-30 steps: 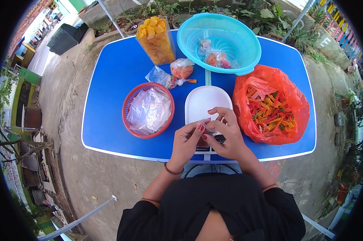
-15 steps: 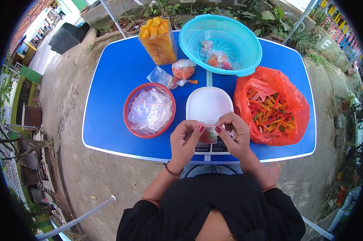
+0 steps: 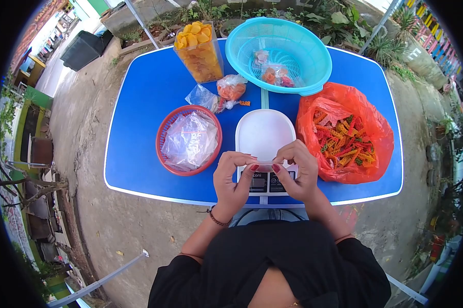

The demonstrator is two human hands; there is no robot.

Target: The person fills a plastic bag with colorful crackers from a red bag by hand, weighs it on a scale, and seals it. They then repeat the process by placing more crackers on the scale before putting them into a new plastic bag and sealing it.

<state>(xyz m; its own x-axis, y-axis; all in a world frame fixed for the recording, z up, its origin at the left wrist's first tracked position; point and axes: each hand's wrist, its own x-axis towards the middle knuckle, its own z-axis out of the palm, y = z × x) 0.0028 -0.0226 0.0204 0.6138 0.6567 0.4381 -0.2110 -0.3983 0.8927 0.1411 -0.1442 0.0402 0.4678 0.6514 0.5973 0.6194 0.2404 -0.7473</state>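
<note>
Both my hands are over the front of a white kitchen scale (image 3: 264, 128), closed on a small clear zip bag (image 3: 264, 167). My left hand (image 3: 235, 177) pinches the bag's left end between thumb and fingers. At the other end, my right hand (image 3: 298, 172) pinches it the same way. Seen nearly edge-on, the bag shows only as a thin pale strip, so its contents are hidden. Below it, the scale's black panel is partly visible between my hands.
On the blue table (image 3: 139, 128) are a red basket (image 3: 162, 156) of clear bags, an orange plastic bag (image 3: 380, 138) of colourful crinkled snacks, a turquoise basin (image 3: 313, 56) holding filled bags, a clear container (image 3: 198, 54) of yellow chips and a knotted bag (image 3: 231, 87).
The zip bag has tipped from facing me to nearly edge-on, so its red and green contents no longer show. Both hands keep their pinch, with the right one slightly higher.
</note>
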